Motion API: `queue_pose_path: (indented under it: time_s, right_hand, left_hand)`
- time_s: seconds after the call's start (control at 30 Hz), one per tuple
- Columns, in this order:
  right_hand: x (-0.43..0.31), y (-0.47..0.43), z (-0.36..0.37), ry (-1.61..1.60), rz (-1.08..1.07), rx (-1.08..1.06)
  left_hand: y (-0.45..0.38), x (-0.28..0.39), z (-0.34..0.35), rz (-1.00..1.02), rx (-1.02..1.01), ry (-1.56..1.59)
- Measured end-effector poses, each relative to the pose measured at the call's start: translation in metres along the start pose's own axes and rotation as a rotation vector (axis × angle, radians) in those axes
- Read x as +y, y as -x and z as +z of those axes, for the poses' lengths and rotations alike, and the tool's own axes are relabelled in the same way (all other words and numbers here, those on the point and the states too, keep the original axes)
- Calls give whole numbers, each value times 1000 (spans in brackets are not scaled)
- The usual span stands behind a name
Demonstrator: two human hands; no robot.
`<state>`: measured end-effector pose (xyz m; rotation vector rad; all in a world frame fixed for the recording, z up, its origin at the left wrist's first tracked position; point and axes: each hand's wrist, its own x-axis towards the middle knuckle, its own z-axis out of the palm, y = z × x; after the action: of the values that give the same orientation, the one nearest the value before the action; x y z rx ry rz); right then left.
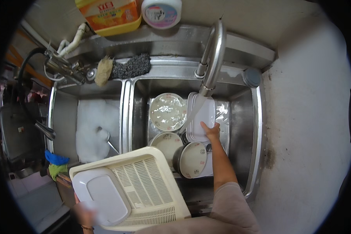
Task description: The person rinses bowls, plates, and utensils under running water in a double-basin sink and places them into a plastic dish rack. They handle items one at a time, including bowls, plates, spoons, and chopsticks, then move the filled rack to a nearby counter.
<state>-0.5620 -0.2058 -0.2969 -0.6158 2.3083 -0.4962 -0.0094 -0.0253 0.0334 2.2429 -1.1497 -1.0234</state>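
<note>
My right hand [212, 131] grips the near right edge of a few stacked white rectangular dishes [203, 112] in the right sink basin, thumb on top. A stream of water from the faucet [218, 55] falls beside them. My left hand [86, 213], partly blurred, holds the left side of a cream slotted plastic basket [144, 181], which tilts over the near edge of the sink. An upturned white rectangular dish [108, 196] lies in the basket, next to that hand. Round patterned bowls sit close by: one brimming with water [168, 111], another behind the basket [166, 142], a third tipped sideways [194, 161].
Suds fill the left basin [98, 125], with a ladle-like utensil [105, 136] in them. A steel-wire scrubber [131, 66] and a tan scrubber [104, 71] rest on the back ledge. A spray hose [23, 90] hangs at left; a wall [307, 122] stands at right.
</note>
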Motion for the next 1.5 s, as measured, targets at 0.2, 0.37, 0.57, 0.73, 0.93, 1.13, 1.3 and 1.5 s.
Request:
queue_pose_path:
  time_s: [0.2,0.37,0.57,0.73,0.93,1.13,1.3,1.5]
  right_hand:
    - [-23,7,6,-244,-76,-420]
    - [-46,30,21,-567,268,-379]
    - [-38,42,-6,-1129,346,-638]
    - [-46,53,-36,-1321,466,-674]
    - [-43,121,-86,-1160,331,-871]
    - [-75,128,-67,-1158,93,-994]
    - [-48,144,-113,-839,175,-896]
    - [-79,143,-120,-644,-9,-873]
  left_hand:
    - [6,0,8,69,51,65]
    - [7,6,10,64,42,73]
    - [7,3,10,75,31,104]
    - [8,7,13,106,37,136]
    - [7,6,15,146,46,193]
    - [5,-1,13,166,23,223]
    - [3,-2,12,207,39,205]
    - [5,3,15,186,41,294]
